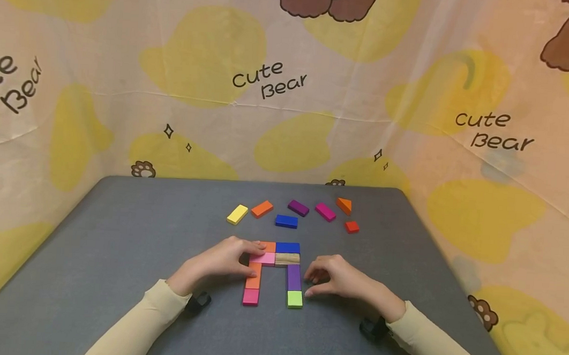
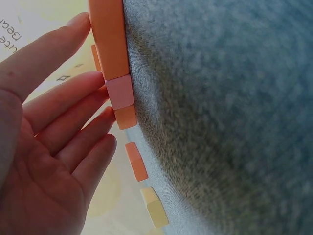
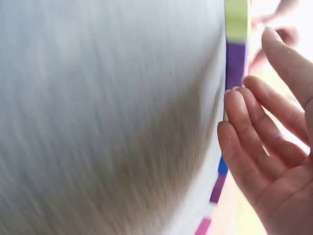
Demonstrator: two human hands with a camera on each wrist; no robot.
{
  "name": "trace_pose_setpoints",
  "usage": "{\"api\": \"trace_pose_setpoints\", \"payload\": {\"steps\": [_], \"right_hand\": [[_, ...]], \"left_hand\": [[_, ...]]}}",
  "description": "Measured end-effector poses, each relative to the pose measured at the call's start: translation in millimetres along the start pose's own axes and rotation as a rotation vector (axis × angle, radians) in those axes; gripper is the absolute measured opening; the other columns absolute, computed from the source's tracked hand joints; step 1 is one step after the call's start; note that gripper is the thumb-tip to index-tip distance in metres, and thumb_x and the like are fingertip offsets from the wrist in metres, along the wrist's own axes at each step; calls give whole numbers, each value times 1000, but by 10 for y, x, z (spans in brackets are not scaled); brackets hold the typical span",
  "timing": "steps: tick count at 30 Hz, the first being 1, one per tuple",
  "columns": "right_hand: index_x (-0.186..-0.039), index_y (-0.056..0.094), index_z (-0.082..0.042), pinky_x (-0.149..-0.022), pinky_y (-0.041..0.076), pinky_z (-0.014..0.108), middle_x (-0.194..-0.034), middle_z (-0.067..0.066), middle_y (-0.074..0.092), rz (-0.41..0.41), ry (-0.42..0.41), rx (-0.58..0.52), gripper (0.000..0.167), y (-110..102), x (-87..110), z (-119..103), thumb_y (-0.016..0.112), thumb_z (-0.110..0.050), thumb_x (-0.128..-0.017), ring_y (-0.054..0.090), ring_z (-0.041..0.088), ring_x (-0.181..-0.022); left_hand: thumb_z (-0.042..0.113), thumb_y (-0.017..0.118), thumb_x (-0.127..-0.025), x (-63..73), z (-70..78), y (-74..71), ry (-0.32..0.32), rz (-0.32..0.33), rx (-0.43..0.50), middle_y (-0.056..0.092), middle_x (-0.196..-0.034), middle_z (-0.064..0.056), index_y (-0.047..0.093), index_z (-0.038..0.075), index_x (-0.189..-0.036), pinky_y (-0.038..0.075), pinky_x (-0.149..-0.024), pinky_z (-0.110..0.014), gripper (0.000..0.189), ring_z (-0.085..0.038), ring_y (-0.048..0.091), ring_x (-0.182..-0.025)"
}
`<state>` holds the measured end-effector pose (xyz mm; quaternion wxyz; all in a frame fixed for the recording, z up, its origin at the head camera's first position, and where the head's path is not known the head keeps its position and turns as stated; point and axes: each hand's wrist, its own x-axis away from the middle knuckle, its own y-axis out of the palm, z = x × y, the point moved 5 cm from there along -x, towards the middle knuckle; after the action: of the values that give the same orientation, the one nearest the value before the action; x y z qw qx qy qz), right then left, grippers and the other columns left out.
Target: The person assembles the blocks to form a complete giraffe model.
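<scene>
A grey table (image 1: pixel 117 233) bears coloured blocks (image 1: pixel 288 248) — some touching, others apart.

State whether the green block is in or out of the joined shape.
In: the green block abuts the violet block, which abuts the wooden block.

The lime block (image 1: pixel 295 298) looks smooth, the plain block (image 1: pixel 287 259) wood-grained, the tabletop (image 1: pixel 91 269) matt.

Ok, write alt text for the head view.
A person's left hand lies over the left side of a block arch on a grey table; the right hand is close to its right side. Seven loose blocks lie beyond, before a "cute Bear" cloth.
</scene>
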<state>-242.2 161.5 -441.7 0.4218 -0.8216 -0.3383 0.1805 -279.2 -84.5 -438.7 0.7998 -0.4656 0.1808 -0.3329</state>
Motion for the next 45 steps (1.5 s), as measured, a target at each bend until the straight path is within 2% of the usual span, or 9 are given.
{"api": "trace_pose_setpoints", "payload": {"steps": [6, 13, 24, 34, 38, 45], "right_hand": [[-108, 69, -14, -84, 54, 27, -101, -3, 68, 128, 48, 39, 44, -323, -112, 282, 75, -44, -77, 64, 10, -93], [-113, 67, -5, -90, 52, 38, -111, 8, 69, 254, 67, 42, 47, -601, -302, 622, 80, -31, -75, 66, 19, -101], [-117, 64, -1, -88, 52, 44, -113, 15, 68, 391, 165, 86, 47, -926, -621, 986, 79, -22, -78, 66, 29, -102], [-123, 60, -1, -95, 48, 44, -122, 17, 64, 413, 349, 3, 48, -993, -683, 1314, 74, -22, -82, 61, 31, -113], [-122, 61, -2, -96, 48, 44, -122, 17, 64, 407, 376, 19, 45, -955, -690, 1383, 73, -22, -84, 61, 30, -113], [-116, 65, -1, -89, 52, 43, -114, 17, 68, 421, 358, 28, 37, -916, -746, 1396, 72, -21, -85, 65, 29, -105]], "left_hand": [[31, 76, -79, -3, -22, 0, -13, -1, 0, 59, -133, -3, 63, 15, -126, 45, -101, -42, 51, -20, 50, -129], [32, 76, -79, -10, -25, 5, -22, -9, 8, 59, -133, -1, 62, 17, -127, 44, -102, -43, 52, -19, 50, -129], [32, 76, -79, -2, -22, 6, -29, -28, 14, 58, -133, 1, 62, 17, -128, 43, -103, -42, 53, -17, 48, -131], [35, 75, -80, -8, -12, 32, -39, -34, 21, 57, -134, 3, 61, 18, -128, 43, -103, -42, 53, -16, 48, -131], [34, 76, -79, -7, -15, 33, -36, -32, 15, 58, -134, 3, 62, 18, -128, 43, -103, -42, 53, -16, 48, -131], [34, 75, -80, 6, -29, 32, -31, -31, 13, 57, -134, 3, 61, 18, -128, 42, -104, -43, 53, -17, 48, -131]]}}
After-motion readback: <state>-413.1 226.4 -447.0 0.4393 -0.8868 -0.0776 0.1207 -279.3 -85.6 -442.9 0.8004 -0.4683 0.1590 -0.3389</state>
